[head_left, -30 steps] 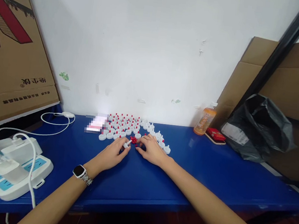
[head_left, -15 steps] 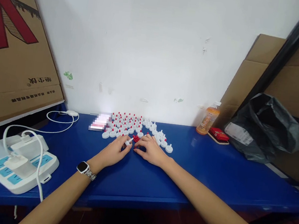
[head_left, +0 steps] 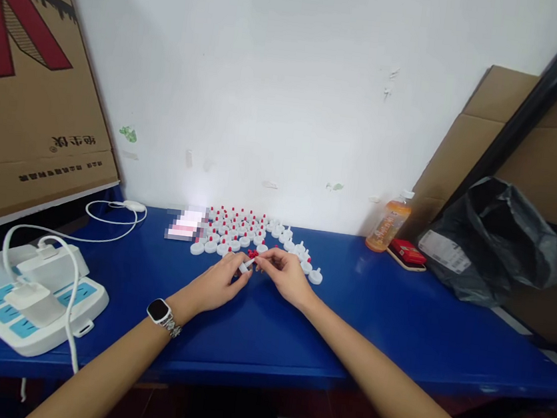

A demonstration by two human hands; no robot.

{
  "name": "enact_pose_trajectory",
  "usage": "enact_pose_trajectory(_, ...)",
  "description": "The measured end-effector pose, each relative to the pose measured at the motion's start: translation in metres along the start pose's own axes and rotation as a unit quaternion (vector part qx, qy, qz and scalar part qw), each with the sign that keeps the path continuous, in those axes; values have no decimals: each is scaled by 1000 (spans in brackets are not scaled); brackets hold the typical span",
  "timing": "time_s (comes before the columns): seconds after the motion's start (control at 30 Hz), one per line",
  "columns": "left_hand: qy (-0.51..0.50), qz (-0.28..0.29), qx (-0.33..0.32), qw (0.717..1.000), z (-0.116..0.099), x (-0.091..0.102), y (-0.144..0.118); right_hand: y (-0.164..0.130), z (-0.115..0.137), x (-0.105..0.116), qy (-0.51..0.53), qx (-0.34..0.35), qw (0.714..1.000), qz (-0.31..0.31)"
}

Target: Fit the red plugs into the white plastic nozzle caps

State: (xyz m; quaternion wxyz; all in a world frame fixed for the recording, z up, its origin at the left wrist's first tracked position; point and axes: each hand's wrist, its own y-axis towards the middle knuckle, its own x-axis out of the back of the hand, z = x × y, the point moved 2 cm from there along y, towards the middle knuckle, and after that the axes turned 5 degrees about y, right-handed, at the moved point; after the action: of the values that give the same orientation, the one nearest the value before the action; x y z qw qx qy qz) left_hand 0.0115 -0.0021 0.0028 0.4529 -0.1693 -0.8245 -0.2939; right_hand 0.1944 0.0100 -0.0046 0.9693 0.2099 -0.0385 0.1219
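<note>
My left hand (head_left: 224, 282) is closed around a white nozzle cap (head_left: 246, 266), its thin spout tilted up to the right. My right hand (head_left: 287, 276) pinches at the tip of that spout, on a small red cap mostly hidden by the fingertips. Just behind the fingers lies a small pile of red caps (head_left: 252, 253). Beyond, several white nozzle caps with red tips (head_left: 224, 248) stand upright in rows. To their right are several white nozzle caps with bare spouts (head_left: 316, 276).
A white power strip (head_left: 37, 336) with plugs and cables sits at the left of the blue table (head_left: 347, 311). An orange drink bottle (head_left: 388, 223), a red box (head_left: 408, 252) on a phone and a black plastic bag (head_left: 490, 246) are at the right. Cardboard (head_left: 33, 107) stands left.
My right hand has come from the table by the red pile up to the spout tip, its fingers now pinched together. My left hand has shifted slightly right with the nozzle cap.
</note>
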Motion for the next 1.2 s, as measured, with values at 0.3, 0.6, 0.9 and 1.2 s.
enact_pose_trajectory(0.3,5,2,-9,1000,-8,-2,-1,1,2,0,92,-14,994,-55)
enact_pose_trajectory(0.6,-26,-43,-23,998,-12,-14,2,3,6,-11,118,-4,986,-118)
enact_pose_trajectory(0.9,-41,-44,-27,998,-17,-22,31,7,23,13,-43,54,988,-137)
enact_pose_trajectory(1.2,-3,-80,-4,997,-5,-4,27,93,14,65,-401,37,915,6)
